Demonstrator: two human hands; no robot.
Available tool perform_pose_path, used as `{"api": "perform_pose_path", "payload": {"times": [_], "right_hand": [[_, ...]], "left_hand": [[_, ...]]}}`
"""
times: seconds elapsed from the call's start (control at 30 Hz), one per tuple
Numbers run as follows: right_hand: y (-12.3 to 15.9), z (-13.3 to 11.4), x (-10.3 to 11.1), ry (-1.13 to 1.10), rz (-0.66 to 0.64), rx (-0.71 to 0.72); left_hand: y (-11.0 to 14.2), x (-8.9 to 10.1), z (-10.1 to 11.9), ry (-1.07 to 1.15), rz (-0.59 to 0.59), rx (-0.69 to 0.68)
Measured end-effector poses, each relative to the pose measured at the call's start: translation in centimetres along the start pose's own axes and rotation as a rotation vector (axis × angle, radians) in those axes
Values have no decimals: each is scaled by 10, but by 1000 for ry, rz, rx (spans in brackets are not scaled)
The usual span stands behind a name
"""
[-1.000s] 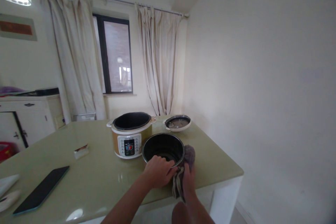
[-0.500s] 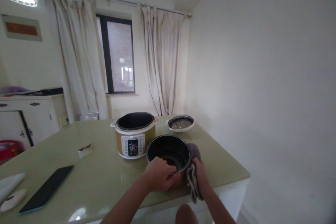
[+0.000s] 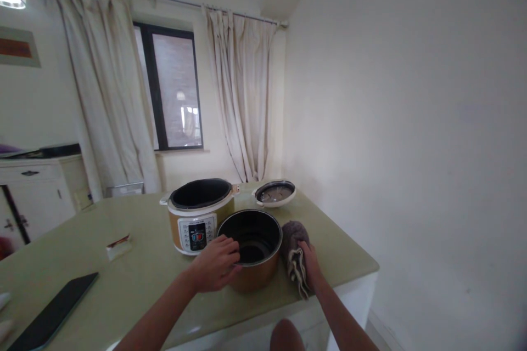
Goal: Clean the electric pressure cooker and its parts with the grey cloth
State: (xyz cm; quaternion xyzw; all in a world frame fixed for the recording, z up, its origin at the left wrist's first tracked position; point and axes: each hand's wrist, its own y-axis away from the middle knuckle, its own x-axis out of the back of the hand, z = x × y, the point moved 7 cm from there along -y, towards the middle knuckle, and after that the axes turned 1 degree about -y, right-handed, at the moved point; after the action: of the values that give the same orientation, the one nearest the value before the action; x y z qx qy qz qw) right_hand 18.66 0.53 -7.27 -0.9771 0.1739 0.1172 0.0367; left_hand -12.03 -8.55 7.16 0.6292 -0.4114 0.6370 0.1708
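Observation:
A cooker's inner pot, dark inside and copper-brown outside, stands upright near the table's front edge. At its near left rim is my left hand, the fingers curled over the edge and the thumb outside. My right hand is closed on a folded grey-brown towel, just right of the pot. Behind and left of the pot stands the electric pressure cooker, white and gold, its lid off and its dark cavity showing.
The cooker lid lies upturned at the back right of the greenish table. A dark flat tablet-like slab and a small whitish packet lie to the left. A wall rises on the right.
My left hand has moved from the pot's front rim to its left side. The towel has come away from the pot's right side in my right hand. The view has shifted slightly right.

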Motion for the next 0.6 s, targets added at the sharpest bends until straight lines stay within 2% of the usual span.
{"api": "perform_pose_path", "payload": {"times": [0.07, 0.13, 0.2, 0.27, 0.33, 0.4, 0.47, 0.53, 0.6], "right_hand": [[2, -2, -3, 13, 27, 0], [6, -11, -14, 25, -3, 55], [13, -18, -27, 24, -33, 121], [25, -18, -34, 32, -35, 168], [41, -5, -36, 63, -4, 191], [61, 19, -34, 116, 49, 222], [86, 43, -36, 195, 98, 301], [112, 63, -47, 248, 62, 396], [130, 75, -58, 268, 38, 406]], "left_hand": [[6, 6, -4, 52, 43, 82], [1, 9, 4, 123, 79, 144], [-15, 7, 20, 174, 86, 206], [-39, -2, 36, 175, 38, 289], [-61, -15, 49, 116, -77, 368], [-78, -24, 58, 53, -160, 399], [-85, -27, 61, 33, -177, 397], [-86, -27, 60, 51, -179, 391], [-83, -23, 59, 64, -180, 394]]}}
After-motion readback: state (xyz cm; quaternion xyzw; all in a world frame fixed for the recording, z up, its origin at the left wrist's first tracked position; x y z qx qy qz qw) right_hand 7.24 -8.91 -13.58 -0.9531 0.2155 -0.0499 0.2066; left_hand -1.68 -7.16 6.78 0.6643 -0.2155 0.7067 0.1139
